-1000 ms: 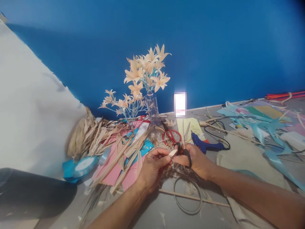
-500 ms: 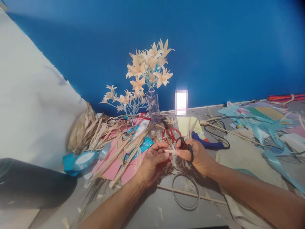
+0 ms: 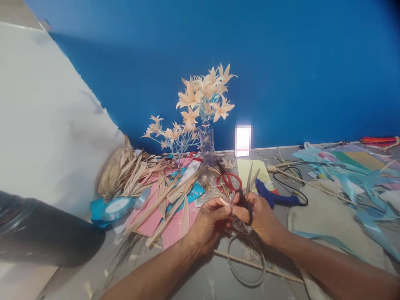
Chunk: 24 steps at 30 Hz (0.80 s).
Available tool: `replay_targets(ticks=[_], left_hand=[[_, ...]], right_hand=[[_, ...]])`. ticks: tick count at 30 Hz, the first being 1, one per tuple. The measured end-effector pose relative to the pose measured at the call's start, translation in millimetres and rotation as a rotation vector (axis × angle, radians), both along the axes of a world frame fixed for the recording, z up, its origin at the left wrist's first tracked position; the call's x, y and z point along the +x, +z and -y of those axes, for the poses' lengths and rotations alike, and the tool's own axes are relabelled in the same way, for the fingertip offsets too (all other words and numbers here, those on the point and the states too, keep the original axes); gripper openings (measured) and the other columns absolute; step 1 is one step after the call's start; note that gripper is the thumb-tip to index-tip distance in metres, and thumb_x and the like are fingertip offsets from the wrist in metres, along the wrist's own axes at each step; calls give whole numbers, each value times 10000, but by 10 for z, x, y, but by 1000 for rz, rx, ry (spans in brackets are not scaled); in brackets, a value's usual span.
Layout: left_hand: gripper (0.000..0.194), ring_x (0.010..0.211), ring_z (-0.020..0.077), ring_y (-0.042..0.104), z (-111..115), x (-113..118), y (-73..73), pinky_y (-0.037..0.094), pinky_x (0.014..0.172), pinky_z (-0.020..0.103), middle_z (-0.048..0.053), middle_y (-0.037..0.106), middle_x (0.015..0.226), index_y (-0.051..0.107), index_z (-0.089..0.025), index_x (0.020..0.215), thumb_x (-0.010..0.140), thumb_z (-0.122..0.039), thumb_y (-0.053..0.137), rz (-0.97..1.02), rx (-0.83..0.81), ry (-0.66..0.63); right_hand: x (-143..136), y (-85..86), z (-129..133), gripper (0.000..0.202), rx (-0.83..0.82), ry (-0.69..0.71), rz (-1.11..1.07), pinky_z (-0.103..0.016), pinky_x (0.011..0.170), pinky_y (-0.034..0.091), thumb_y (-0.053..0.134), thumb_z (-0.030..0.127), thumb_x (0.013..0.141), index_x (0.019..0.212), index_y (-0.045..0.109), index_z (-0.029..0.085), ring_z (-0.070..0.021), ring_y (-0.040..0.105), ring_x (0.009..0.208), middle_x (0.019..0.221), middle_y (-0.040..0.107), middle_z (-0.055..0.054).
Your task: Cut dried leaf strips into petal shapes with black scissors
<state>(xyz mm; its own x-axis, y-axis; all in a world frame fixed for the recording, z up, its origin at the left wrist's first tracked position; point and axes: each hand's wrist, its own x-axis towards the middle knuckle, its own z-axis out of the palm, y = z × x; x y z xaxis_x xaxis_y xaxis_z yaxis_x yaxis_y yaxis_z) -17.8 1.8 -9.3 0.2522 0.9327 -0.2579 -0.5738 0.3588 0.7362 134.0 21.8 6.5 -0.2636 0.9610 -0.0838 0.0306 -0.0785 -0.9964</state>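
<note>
Between the thumb and fingers of my left hand (image 3: 208,223) is a small pale strip (image 3: 224,202), which looks like dried husk. My right hand (image 3: 261,218) has its fingers through the handles of black-handled scissors (image 3: 251,183), whose blades point up and away, slightly parted. The right thumb and fingertips come close to the left fingertips at the strip; whether they touch it I cannot tell. Below the hands lie a grey ring (image 3: 246,283) and a thin wooden stick (image 3: 281,273). Red-handled scissors (image 3: 231,181) rest just beyond.
Pale artificial flowers (image 3: 206,98) stand in a clear vase (image 3: 206,146) by the blue wall. Dried husks (image 3: 117,168) and a light-blue ribbon spool (image 3: 117,208) lie left. A blue glue gun (image 3: 278,198), a beige cloth (image 3: 321,212) and blue ribbons (image 3: 371,196) are right.
The view has shifted, so the scene sits slightly lower and further right. The pale strip has tilted in my left fingers, and both hands have drawn closer together. The scissors stay in my right hand.
</note>
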Motion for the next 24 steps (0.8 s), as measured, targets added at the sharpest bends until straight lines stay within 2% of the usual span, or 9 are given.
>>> replay_targets(ticks=[3,5,8,11,14,20,24], left_hand=[[189,601,98,570,-29,-25,48,425,603,223,19,647,699,646,-141,692,652,-223,812,-35,36,57],[162,646,118,593,-55,-63,97,444,645,238,41,670,730,652,-138,684,658,-216,792,-95,97,92],[149,627,124,596,-84,-140,162,437,643,236,30,656,666,636,-150,673,659,-204,775,-147,126,118],[141,619,121,604,-97,-199,187,416,620,220,16,640,639,638,-159,687,652,-197,770,-194,106,135],[134,612,121,595,-101,-219,176,422,630,227,14,628,628,643,-163,672,649,-204,769,-224,118,125],[163,603,113,556,-110,-233,174,463,698,255,-7,579,626,634,-165,643,639,-212,790,-187,114,114],[296,643,146,560,-125,-259,172,482,684,283,23,573,661,624,-159,650,756,-422,707,-86,97,67]], right_hand=[[86,-39,-67,340,33,117,26,-220,530,390,754,441,700,791,562,176,-117,508,572,657,581,25],[175,-39,-133,385,41,307,98,-213,493,343,703,525,743,780,578,163,-108,469,544,671,607,-2],[297,-4,-220,466,52,584,254,-212,466,312,647,603,782,758,612,138,-109,460,516,683,658,-55],[349,40,-250,540,34,712,295,-203,450,308,610,664,788,728,634,128,-105,459,507,662,661,-70],[336,66,-231,566,-25,735,271,-193,425,303,627,695,752,695,628,132,-99,448,493,642,656,-65],[317,29,-211,507,-64,666,310,-188,413,304,689,614,743,596,569,145,-81,433,447,558,631,-39],[331,-13,-233,467,-36,631,277,-184,405,290,674,563,777,609,566,141,-70,419,427,554,637,-42]])
